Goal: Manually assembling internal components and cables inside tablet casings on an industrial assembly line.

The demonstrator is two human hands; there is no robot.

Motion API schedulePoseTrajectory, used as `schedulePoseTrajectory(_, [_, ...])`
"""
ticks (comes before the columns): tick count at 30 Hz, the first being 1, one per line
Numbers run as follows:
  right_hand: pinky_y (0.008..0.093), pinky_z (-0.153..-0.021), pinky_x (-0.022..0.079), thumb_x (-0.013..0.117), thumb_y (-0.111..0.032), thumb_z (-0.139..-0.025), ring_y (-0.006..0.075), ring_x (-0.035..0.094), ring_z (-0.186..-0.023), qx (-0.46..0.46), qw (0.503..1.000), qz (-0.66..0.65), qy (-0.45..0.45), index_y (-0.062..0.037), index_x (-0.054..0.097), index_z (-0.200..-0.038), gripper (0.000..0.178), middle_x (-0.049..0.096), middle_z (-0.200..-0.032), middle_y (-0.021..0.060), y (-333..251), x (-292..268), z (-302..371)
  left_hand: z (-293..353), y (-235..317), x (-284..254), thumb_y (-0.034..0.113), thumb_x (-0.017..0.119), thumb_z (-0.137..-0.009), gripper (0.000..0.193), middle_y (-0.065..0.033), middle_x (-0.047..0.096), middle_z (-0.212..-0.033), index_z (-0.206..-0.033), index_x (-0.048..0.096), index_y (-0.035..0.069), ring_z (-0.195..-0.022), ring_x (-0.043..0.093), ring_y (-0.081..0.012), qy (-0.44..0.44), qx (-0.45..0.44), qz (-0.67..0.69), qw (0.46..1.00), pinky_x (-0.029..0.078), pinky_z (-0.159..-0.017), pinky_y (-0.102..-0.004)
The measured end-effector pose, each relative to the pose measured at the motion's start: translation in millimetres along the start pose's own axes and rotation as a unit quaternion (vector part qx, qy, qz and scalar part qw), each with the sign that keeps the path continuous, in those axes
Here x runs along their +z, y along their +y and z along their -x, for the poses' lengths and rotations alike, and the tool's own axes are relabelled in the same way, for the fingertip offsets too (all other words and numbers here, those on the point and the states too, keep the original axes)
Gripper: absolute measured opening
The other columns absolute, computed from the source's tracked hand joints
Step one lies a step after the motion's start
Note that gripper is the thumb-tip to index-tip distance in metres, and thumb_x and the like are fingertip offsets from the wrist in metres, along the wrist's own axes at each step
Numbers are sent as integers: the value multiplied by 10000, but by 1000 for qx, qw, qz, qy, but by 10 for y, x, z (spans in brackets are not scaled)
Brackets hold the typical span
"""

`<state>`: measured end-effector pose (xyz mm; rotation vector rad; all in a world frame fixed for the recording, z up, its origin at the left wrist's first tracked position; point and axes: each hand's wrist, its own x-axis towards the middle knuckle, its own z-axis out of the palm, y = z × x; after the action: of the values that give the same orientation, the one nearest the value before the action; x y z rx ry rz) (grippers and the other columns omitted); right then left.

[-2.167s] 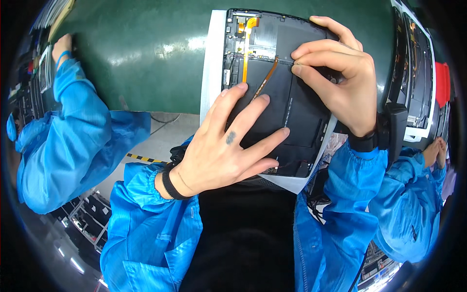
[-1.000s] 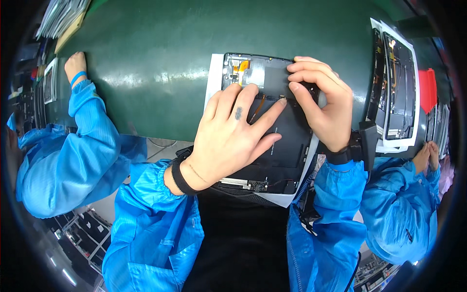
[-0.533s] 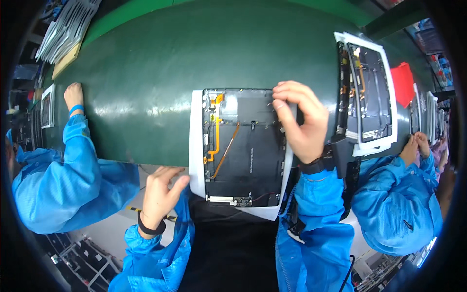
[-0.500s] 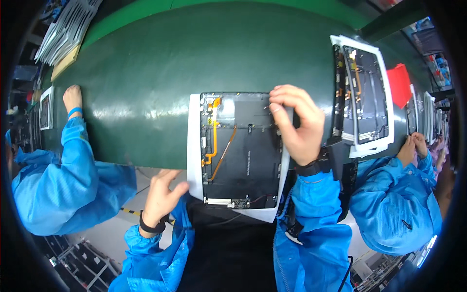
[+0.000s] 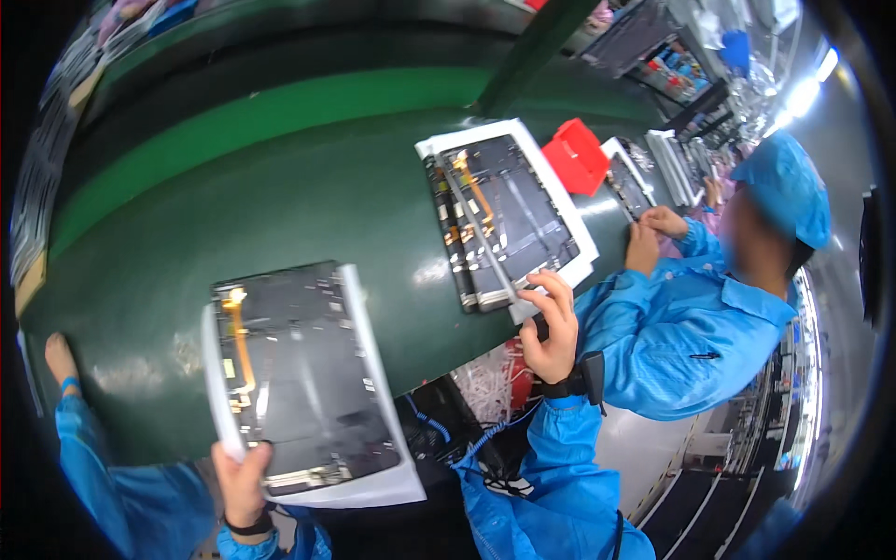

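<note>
A flat black device housing (image 5: pixel 308 383) with an orange ribbon cable along its left side lies on a white sheet (image 5: pixel 369 336) at the table's near edge. My left hand (image 5: pixel 245 478) grips its near left corner, thumb on top and fingers hidden beneath. To the right, a second black housing (image 5: pixel 532 219) lies on white sheets, with a narrow dark strip of parts (image 5: pixel 450 233) and a thin grey strip (image 5: pixel 481 233) along its left. My right hand (image 5: pixel 553 331) is at that stack's near corner, thumb and fingers curved and apart, fingertips by the grey strip's end.
The green table (image 5: pixel 149 327) curves across the view. A red bin (image 5: pixel 576 157) stands beyond the right stack. A co-worker in blue (image 5: pixel 700 327) handles another housing on the right; another person's hand (image 5: pixel 62 359) rests at far left. A green post (image 5: pixel 532 56) rises behind.
The view has swung right. My right hand has left the near housing and moved to the right stack. My left hand, apart from the housing before, now grips its near left corner.
</note>
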<state>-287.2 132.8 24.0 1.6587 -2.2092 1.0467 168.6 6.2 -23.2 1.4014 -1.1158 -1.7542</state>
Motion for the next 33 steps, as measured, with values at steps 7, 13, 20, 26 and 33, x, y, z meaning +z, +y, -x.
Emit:
schedulePoseTrajectory(7, [495,-1143,408,765,-57,-803,390,511,-1339,29,998,61,-7,-141,790,-1179,386,608,-1463,115,462,72,233,-824,178,-497,212,724,-1023,349,-70,660,-1101,-1262,573,6,-973,631,-141,99,89,41,990,515,-881,-302])
schedulePoseTrajectory(13, [387,-944,522,807,-72,-848,258,627,-999,45,997,-2,-58,-139,845,-1075,240,709,-1339,52,490,-65,52,-876,103,-1157,220,644,-1080,550,-135,665,-1299,-1499,456,-81,-1145,631,-166,71,166,-30,983,487,-1016,-324])
schedulePoseTrajectory(20, [292,-675,565,697,-28,-980,176,708,-767,107,992,-35,-59,3,714,-1023,55,727,-1269,124,346,-82,-129,-424,411,-359,107,636,-1073,284,-244,679,-1287,-1286,675,-77,-1175,650,-365,317,359,-209,853,495,-1066,-434])
schedulePoseTrajectory(26, [309,-743,554,578,34,-1020,179,680,-840,41,976,-179,117,-1,611,-1048,56,711,-1334,194,274,37,-198,-272,183,365,139,586,-1061,242,-236,706,-1152,-1109,706,-65,-1112,659,-397,146,552,-221,791,496,-1031,-482])
schedulePoseTrajectory(33, [383,-919,613,702,32,-953,356,752,-1146,-61,979,-183,72,-9,646,-1044,115,707,-1347,245,-879,632,-1,-182,-120,1153,284,565,-1101,492,-204,552,-1506,-1497,489,3,-1416,520,-393,-274,271,-6,923,376,-1213,-479])
